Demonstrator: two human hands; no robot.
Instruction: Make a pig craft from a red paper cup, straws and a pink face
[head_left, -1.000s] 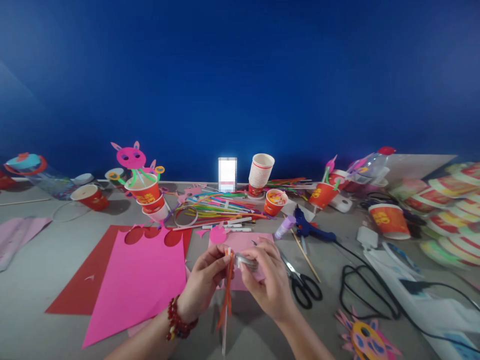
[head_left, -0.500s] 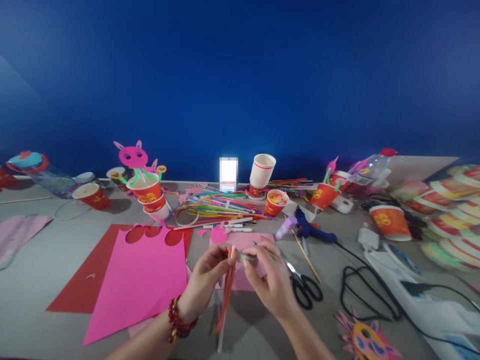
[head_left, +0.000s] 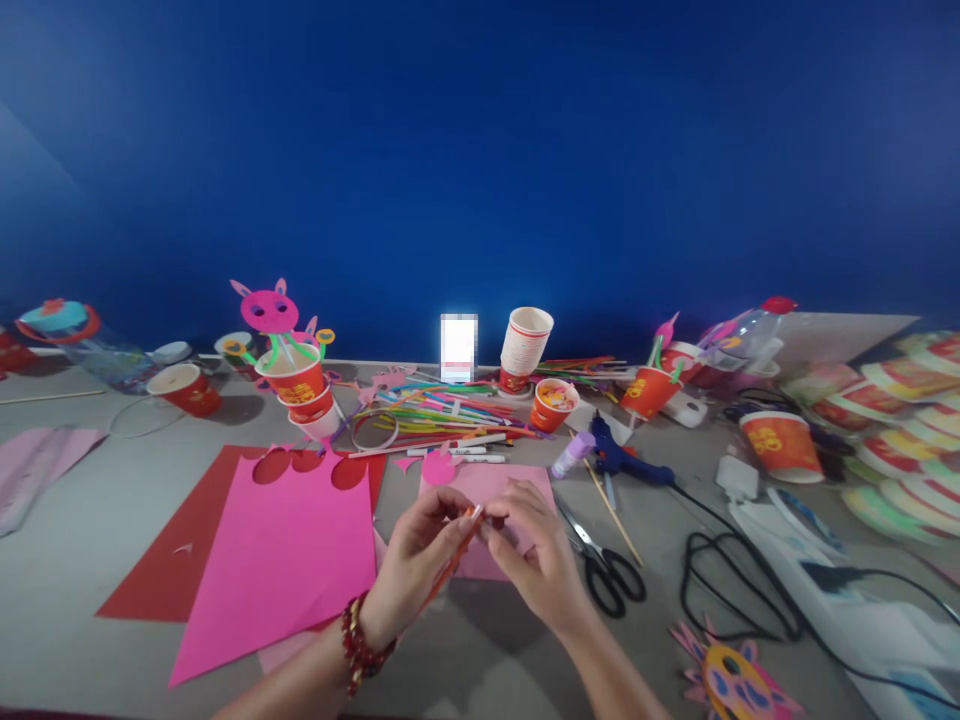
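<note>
Blue wall (head_left: 480, 150), grey desk (head_left: 60, 610). Left of the scissors (head_left: 591, 541), the left hand's (head_left: 416, 555) grip pinches orange strips (head_left: 455, 563); the right hand (head_left: 540, 560) curls beside their tip, its grip unclear. Fastening seems in hand; the next move calls for steady strips.
</note>
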